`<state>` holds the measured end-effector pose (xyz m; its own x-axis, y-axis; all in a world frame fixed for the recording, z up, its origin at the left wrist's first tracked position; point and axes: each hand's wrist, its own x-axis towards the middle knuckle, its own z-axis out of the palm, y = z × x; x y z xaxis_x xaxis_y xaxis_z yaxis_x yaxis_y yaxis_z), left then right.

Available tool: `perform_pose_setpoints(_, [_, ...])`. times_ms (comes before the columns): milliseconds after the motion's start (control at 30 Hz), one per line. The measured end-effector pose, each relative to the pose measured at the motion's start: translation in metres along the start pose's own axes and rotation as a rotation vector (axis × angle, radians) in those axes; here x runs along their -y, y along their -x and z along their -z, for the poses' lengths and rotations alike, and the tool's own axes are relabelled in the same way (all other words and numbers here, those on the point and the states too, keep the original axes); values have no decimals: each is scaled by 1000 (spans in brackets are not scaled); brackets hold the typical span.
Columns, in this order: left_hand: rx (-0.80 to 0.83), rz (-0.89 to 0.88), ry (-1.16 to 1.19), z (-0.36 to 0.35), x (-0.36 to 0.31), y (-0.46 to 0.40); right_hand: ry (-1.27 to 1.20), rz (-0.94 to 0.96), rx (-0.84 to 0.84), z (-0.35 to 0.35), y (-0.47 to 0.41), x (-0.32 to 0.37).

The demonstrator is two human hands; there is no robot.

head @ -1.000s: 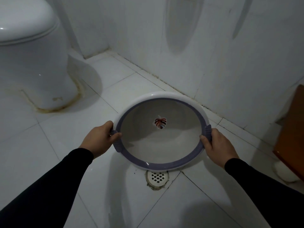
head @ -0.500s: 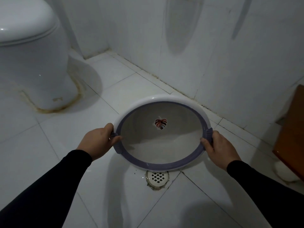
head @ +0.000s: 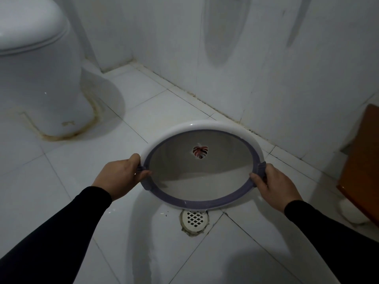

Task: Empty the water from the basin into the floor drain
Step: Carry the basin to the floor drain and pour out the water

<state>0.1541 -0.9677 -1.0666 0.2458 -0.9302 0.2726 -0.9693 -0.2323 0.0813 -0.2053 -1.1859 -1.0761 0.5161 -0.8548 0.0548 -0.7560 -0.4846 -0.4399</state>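
Above floor drain (head: 194, 219) | basin (head: 205, 203) | leaf print (head: 200, 152) | no readable writing

Both hands (head: 121, 174) (head: 273, 184) grip the tilted basin (head: 202, 181) above the floor drain (head: 194, 219)

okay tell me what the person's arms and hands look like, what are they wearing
Both arms are covered by plain black long sleeves, the left sleeve and right sleeve ending at the wrists. The left hand and right hand are bare: no gloves, rings or watch visible.

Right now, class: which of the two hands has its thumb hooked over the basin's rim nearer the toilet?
The left hand, gripping the basin on the toilet side; the right hand holds the opposite handle.
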Motion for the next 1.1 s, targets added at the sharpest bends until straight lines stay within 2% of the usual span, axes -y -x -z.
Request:
perform_pose_setpoints(400, [-14,-51,-53,3,4,3,102,76,51,4,1,-2])
perform_pose_setpoints(867, [-12,-71,-54,8,2,1,153,64,43,11,-1,2])
perform_pose_setpoints(1100, [-70,-92,-19,11,1,2,170,45,55,14,0,4])
